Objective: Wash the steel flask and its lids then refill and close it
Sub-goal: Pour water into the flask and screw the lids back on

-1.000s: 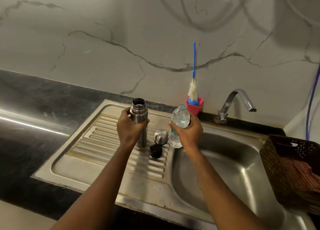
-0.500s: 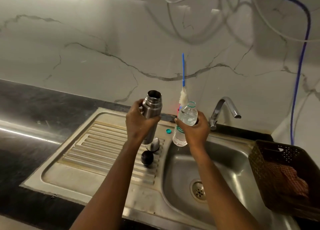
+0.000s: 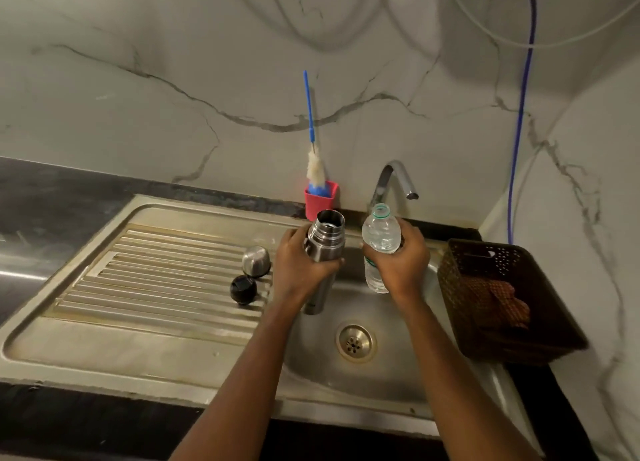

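Over the sink basin point(image 3: 346, 374) your left hand point(image 3: 301, 263) grips the open steel flask point(image 3: 323, 242), upright; your right hand point(image 3: 403, 259) grips an uncapped water bottle point(image 3: 380, 233) just beside it. Both lids, steel cap point(image 3: 256, 260) and black stopper point(image 3: 243, 289), rest on the ribbed drainboard point(image 3: 156, 270).

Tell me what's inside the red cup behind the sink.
A bottle brush stands in the red cup, blue handle pointing up, white bristles above the rim. Anything deeper is hidden by the cup's side.
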